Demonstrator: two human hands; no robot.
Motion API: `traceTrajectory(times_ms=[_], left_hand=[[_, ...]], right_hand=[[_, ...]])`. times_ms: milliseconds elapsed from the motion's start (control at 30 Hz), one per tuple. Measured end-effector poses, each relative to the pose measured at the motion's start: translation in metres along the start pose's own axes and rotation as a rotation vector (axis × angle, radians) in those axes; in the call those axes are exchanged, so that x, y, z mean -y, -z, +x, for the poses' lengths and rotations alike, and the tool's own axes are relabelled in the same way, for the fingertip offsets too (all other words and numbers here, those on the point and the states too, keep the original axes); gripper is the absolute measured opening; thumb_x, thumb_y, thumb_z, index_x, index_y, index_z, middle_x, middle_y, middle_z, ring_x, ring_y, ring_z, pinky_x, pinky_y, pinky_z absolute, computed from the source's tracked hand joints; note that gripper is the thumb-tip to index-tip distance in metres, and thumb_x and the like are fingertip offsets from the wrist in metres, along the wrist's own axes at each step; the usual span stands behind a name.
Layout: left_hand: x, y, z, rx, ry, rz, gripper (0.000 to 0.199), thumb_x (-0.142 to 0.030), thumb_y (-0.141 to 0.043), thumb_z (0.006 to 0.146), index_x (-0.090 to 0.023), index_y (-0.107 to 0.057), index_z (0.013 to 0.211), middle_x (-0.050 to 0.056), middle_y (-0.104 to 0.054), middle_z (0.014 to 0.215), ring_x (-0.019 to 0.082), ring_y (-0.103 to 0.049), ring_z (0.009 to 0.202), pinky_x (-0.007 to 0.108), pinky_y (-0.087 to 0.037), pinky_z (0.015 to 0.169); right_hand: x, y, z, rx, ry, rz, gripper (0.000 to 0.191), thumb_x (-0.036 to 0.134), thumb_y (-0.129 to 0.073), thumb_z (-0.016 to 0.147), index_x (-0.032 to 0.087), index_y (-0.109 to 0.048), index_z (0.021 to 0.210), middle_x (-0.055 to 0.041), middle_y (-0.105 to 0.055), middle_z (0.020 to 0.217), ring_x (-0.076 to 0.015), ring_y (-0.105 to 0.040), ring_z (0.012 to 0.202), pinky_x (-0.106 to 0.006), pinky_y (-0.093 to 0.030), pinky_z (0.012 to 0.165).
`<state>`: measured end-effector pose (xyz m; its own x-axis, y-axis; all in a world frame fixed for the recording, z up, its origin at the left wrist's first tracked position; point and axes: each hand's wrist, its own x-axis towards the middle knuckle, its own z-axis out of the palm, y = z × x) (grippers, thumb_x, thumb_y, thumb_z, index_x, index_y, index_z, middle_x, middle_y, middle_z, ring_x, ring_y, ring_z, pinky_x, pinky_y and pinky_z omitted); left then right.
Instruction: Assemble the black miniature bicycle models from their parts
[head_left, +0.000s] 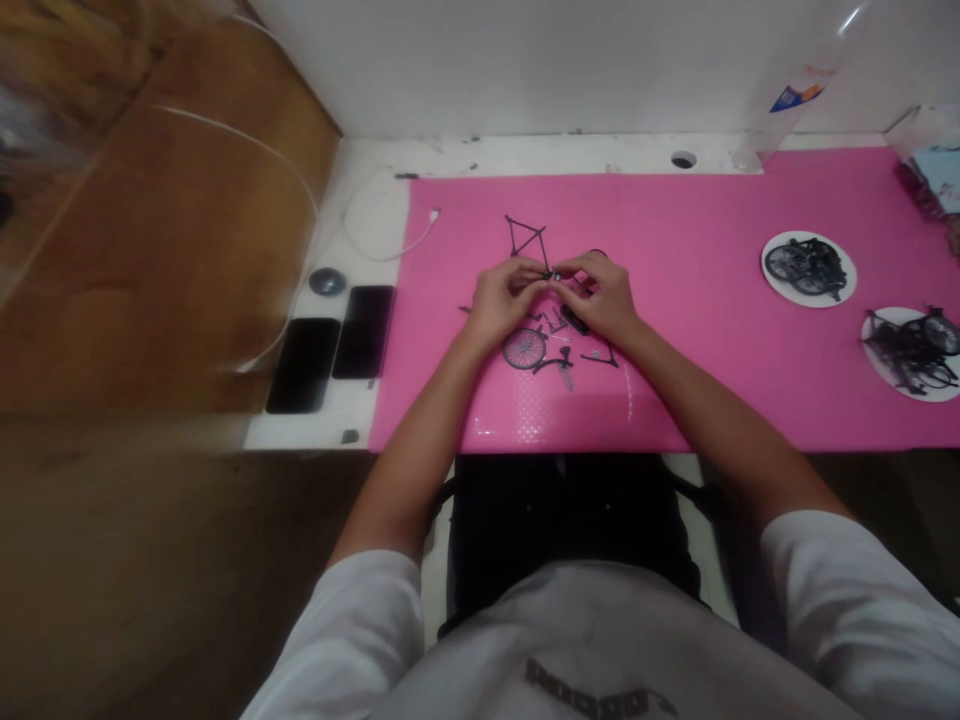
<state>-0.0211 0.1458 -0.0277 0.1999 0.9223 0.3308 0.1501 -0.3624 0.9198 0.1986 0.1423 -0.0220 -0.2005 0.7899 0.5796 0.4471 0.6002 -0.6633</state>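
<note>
Over the pink mat, my left hand (504, 300) and my right hand (606, 295) meet with fingertips pinched together. A thin black miniature bicycle frame (527, 242) reaches from the left fingertips toward the back. Between the two pinches sits a small dark part with a metallic glint (555, 277); whether it is joined to the frame I cannot tell. Just below my hands lie a small spoked wheel (524, 349), a black saddle-like piece (564, 354), a dark oblong piece (574, 320) and a thin black fork-like piece (602, 359). My right hand partly covers other parts.
The pink mat (690, 380) covers the table. Two white plates (766, 270) (874, 365) with black miniature bicycle parts stand on the right. Two phones (302, 367) (363, 333) and a white cable (367, 256) lie left. A clear bottle (787, 100) stands at the back.
</note>
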Motion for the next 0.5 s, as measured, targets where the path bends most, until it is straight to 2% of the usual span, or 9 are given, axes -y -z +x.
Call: traceTrajectory(times_ms=[100, 167, 233, 400, 500], left_hand=[[-0.001, -0.0001, 0.0003, -0.008, 0.005, 0.017, 0.017, -0.026, -0.088, 0.097, -0.02, -0.08, 0.111, 0.01, -0.089, 0.111, 0.022, -0.088, 0.105, 0.04, -0.073, 0.104], [-0.0016, 0.0002, 0.0, -0.009, 0.014, 0.022, 0.017, -0.024, -0.088, 0.096, -0.021, -0.079, 0.11, 0.009, -0.09, 0.108, 0.022, -0.088, 0.102, 0.039, -0.072, 0.101], [-0.0024, 0.0006, -0.0007, 0.001, 0.026, 0.036, 0.017, -0.024, -0.088, 0.094, -0.022, -0.079, 0.108, 0.007, -0.09, 0.104, 0.023, -0.089, 0.1, 0.04, -0.072, 0.099], [-0.003, 0.0002, -0.0019, 0.023, 0.048, 0.029, 0.019, -0.022, -0.089, 0.09, -0.023, -0.079, 0.106, 0.007, -0.09, 0.104, 0.025, -0.089, 0.101, 0.042, -0.072, 0.099], [-0.0025, -0.0002, -0.0016, 0.019, 0.046, 0.029, 0.023, -0.018, -0.091, 0.087, -0.022, -0.079, 0.106, 0.007, -0.09, 0.106, 0.026, -0.089, 0.103, 0.043, -0.073, 0.1]], right_hand=[[0.0014, 0.0012, -0.0001, 0.016, 0.001, -0.001, 0.027, 0.051, -0.08, 0.102, 0.027, -0.087, 0.114, -0.0073, -0.086, 0.105, -0.0277, -0.077, 0.099, -0.047, -0.067, 0.093], [0.0027, 0.0017, -0.0003, 0.009, 0.01, -0.003, 0.026, 0.049, -0.078, 0.104, 0.027, -0.086, 0.115, -0.0076, -0.086, 0.106, -0.0279, -0.077, 0.101, -0.048, -0.067, 0.096], [0.0033, 0.0016, -0.0006, -0.006, 0.006, -0.009, 0.024, 0.045, -0.076, 0.104, 0.027, -0.087, 0.116, -0.008, -0.087, 0.109, -0.0277, -0.078, 0.102, -0.047, -0.068, 0.094], [0.0023, 0.0001, -0.001, -0.023, -0.006, 0.002, 0.023, 0.039, -0.075, 0.101, 0.026, -0.088, 0.116, -0.0088, -0.088, 0.109, -0.0264, -0.079, 0.097, -0.039, -0.065, 0.076], [0.0027, 0.0001, -0.0005, -0.032, 0.015, 0.003, 0.021, 0.036, -0.075, 0.101, 0.025, -0.088, 0.114, -0.008, -0.088, 0.106, -0.0254, -0.079, 0.095, -0.039, -0.066, 0.078]])
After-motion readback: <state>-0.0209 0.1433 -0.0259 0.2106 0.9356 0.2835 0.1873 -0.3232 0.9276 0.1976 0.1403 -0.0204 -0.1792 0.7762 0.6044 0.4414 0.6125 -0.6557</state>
